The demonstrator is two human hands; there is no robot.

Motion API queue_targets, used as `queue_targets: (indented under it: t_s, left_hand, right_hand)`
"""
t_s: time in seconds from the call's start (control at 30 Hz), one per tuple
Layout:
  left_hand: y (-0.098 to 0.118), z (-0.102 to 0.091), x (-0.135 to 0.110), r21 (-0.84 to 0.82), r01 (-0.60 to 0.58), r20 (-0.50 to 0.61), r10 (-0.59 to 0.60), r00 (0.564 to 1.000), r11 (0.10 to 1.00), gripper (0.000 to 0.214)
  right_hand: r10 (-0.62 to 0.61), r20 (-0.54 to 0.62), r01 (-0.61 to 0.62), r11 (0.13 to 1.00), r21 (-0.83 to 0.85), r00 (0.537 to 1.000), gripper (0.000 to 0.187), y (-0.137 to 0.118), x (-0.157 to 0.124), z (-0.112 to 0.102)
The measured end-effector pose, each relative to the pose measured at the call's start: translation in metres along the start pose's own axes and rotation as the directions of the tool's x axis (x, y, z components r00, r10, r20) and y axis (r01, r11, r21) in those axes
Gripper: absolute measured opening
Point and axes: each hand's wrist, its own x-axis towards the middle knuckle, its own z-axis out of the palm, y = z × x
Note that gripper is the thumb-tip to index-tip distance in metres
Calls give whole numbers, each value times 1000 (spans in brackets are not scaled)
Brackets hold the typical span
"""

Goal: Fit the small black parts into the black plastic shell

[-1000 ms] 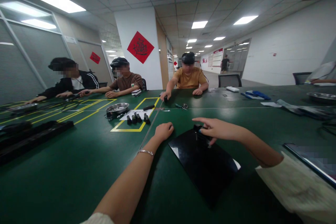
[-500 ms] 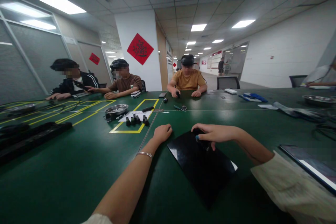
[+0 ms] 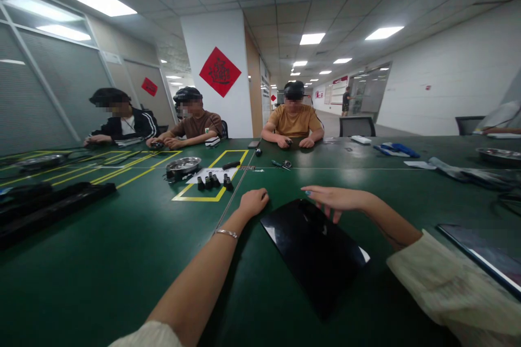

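Note:
A glossy black flat panel (image 3: 313, 249) lies on the green table in front of me. My right hand (image 3: 336, 199) hovers over its far edge with fingers stretched out and nothing in them. My left hand (image 3: 253, 201) rests on the table just left of the panel's far corner, its fingers curled into a loose fist; what it holds, if anything, is hidden. A thin bracelet (image 3: 226, 233) circles my left wrist.
A yellow-taped rectangle (image 3: 195, 199) ahead holds several small black parts (image 3: 212, 181), white paper and a metal bowl (image 3: 183, 165). Black trays (image 3: 49, 203) lie at left. Three people sit across the table. Another dark panel (image 3: 484, 257) lies at right.
My right hand let go of the small dark piece on the panel's far edge and lifted, its fingers spreading flat. My left fist stayed put.

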Motion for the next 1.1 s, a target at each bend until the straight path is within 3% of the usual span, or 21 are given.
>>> queue_targets:
  t_s: [0.07, 0.13, 0.2, 0.3, 0.4, 0.53, 0.67, 0.73, 0.8, 0.9, 1.1]
  left_hand:
    - [2, 0, -1, 0, 11, -3, -11, 1000, 1000, 31]
    - [4, 0, -1, 11, 33, -17, -33, 999, 999, 31]
    - [8, 1, -2, 20, 76, -33, -75, 997, 997, 32]
    - [14, 1, -3, 18, 147, -48, -146, 988, 989, 34]
    - [17, -1, -4, 16, 191, -66, -189, 980, 982, 35]
    - [19, -6, -6, 4, 178, -112, -176, 978, 984, 36]
    - [22, -12, -12, -6, -54, -214, 51, 975, 999, 39]
    - [26, -13, -17, -10, -200, -249, 191, 950, 980, 39]
    - [32, -13, -21, -51, -315, -270, 291, 918, 948, 39]
    - [45, -12, -25, -171, -411, -307, 348, 886, 895, 40]
    - [57, -5, -25, -189, -396, -361, 312, 879, 898, 35]
  right_hand:
    - [92, -197, -130, 973, -189, 976, 40, 15, 11, -6]
    - [153, -333, -274, 894, -354, 930, 34, 32, 24, -9]
    - [180, -369, -334, 848, -411, 912, 29, 46, 34, -5]
    - [170, -371, -326, 849, -415, 913, 23, 59, 43, 8]
    - [134, -374, -295, 860, -417, 918, 29, 63, 50, 20]
    - [33, -366, -191, 896, -402, 930, 26, 60, 55, 24]
    - [-78, -412, -73, 938, -338, 908, 25, 48, 54, 17]
    - [-158, -482, 17, 959, -284, 862, 31, 37, 52, 16]
    - [-273, -566, 195, 961, -196, 778, 30, 23, 48, 19]
    - [-416, -622, 453, 885, -110, 663, 25, 2, 41, 31]
    - [-501, -546, 489, 853, -181, 672, 28, -20, 25, 48]
